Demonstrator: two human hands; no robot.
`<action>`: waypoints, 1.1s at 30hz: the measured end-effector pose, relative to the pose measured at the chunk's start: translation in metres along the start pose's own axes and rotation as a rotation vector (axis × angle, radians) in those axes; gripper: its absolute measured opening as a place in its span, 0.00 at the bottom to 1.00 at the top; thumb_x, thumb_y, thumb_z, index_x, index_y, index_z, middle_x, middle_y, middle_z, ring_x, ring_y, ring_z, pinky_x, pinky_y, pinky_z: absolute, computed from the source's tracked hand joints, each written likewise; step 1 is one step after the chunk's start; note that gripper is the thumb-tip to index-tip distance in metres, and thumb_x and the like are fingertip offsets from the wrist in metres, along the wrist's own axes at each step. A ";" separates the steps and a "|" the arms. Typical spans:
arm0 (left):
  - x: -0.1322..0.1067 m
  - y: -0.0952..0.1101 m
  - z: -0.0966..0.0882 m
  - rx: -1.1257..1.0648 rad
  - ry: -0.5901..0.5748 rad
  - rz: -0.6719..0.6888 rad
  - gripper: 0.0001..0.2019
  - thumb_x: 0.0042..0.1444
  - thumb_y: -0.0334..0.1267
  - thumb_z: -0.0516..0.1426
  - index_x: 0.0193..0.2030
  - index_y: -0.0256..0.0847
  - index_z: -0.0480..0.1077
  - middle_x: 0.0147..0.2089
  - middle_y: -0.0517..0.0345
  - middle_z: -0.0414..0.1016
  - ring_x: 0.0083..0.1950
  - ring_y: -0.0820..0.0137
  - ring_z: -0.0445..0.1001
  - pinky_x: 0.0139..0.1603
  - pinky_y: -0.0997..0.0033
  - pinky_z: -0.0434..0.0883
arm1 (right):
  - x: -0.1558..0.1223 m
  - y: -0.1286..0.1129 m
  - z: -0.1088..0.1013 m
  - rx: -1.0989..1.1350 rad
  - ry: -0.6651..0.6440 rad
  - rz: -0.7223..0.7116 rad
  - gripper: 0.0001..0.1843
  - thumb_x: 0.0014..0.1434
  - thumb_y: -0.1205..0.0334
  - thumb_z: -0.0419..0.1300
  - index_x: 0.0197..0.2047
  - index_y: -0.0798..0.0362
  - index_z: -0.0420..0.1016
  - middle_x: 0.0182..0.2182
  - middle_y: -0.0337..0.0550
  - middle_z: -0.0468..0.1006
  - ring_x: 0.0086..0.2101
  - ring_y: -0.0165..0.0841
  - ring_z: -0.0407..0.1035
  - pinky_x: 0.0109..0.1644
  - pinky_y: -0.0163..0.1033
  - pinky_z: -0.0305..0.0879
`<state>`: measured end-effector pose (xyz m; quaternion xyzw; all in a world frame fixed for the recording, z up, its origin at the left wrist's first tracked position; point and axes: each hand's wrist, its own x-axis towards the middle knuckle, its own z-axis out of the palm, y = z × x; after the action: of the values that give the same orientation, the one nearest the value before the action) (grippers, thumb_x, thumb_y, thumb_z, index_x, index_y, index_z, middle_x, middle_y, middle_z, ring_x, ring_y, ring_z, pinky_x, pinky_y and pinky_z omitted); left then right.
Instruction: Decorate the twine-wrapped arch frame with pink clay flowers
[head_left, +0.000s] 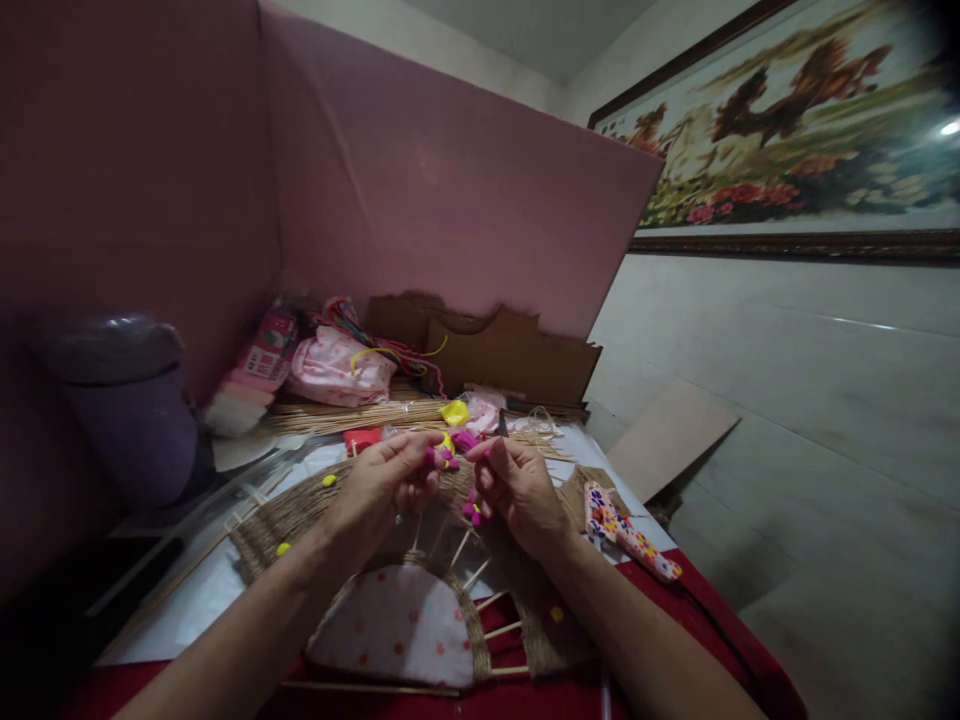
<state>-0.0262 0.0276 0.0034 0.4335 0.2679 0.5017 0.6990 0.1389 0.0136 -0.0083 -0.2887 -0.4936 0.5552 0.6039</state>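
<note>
My left hand [390,490] is closed, its thumb and forefinger pinching a small magenta piece of what looks like modelling clay [430,457]. Opposite it, my right hand [517,490] pinches another small magenta bit [486,453]. Both hands hover over a fan-shaped piece of twine woven on sticks [300,515]. Yellow dots [329,481] sit on its twine band, and magenta flowers with yellow centres [472,513] show near my fingers. A half-round panel of white dotted cloth [405,620] fills the near middle of the fan. My forearms hide parts of the weaving.
Behind the fan lie bundled thin sticks [337,415], a yellow packet [454,412], a pink cloth bag [341,367] and torn cardboard [510,350]. A flower-patterned gun-shaped tool [630,535] rests at the right. A purple bin [131,430] stands left.
</note>
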 end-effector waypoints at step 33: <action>-0.004 -0.010 0.000 0.305 -0.172 -0.020 0.16 0.51 0.49 0.60 0.27 0.34 0.70 0.21 0.63 0.63 0.20 0.82 0.57 0.19 0.81 0.53 | -0.004 0.001 0.002 -0.467 -0.044 -0.286 0.13 0.44 0.61 0.70 0.27 0.52 0.68 0.27 0.34 0.66 0.27 0.27 0.60 0.28 0.32 0.59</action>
<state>-0.0225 0.0230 -0.0049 0.5732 0.2844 0.4091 0.6506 0.1369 0.0095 -0.0093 -0.3355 -0.6571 0.3416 0.5822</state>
